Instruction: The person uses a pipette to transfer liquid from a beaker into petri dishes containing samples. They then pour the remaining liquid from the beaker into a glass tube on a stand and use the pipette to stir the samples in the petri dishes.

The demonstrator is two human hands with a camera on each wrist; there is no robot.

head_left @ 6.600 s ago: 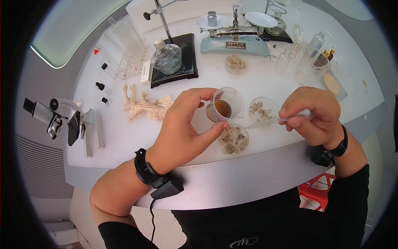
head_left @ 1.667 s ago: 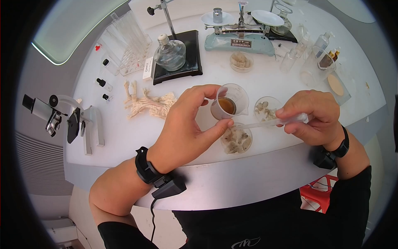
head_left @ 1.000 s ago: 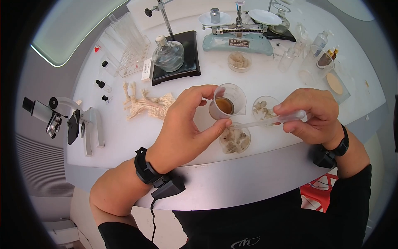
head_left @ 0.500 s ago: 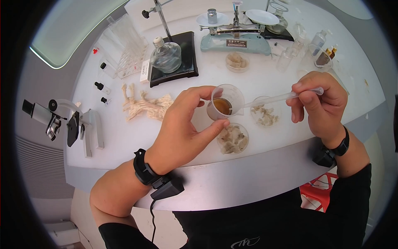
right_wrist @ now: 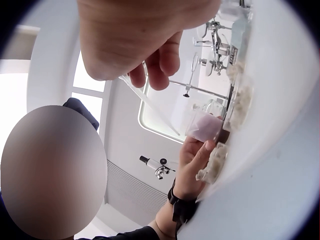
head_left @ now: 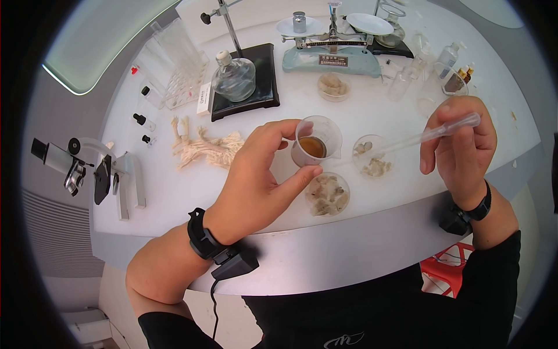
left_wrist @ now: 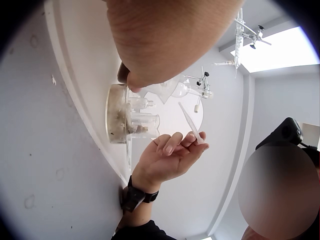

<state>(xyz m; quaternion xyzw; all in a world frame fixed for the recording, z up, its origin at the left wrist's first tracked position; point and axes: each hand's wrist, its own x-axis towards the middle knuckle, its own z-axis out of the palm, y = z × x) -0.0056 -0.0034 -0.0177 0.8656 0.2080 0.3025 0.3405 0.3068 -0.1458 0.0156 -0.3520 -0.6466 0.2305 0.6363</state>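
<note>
left grip (head_left: 254, 183) holds one beaker (head_left: 332, 139), right grip (head_left: 464, 152) one pipette (head_left: 433, 134); three dishes (head_left: 333, 99) hold pale clumps (head_left: 327, 193).

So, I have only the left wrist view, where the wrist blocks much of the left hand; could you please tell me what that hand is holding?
Observer: In the head view, the left hand grips a translucent, cup-shaped plastic beaker.
Operator: Thank you; could you kindly say whether there is anything inside it?
Observer: Yes, looking in from above, I see brown liquid at the bottom.
Operator: And what stands along the far side of the white table, please?
Observer: Among other things, a pale blue balance with two white pans, a silver cylindrical weight sitting on the pan at the person's left.
</note>
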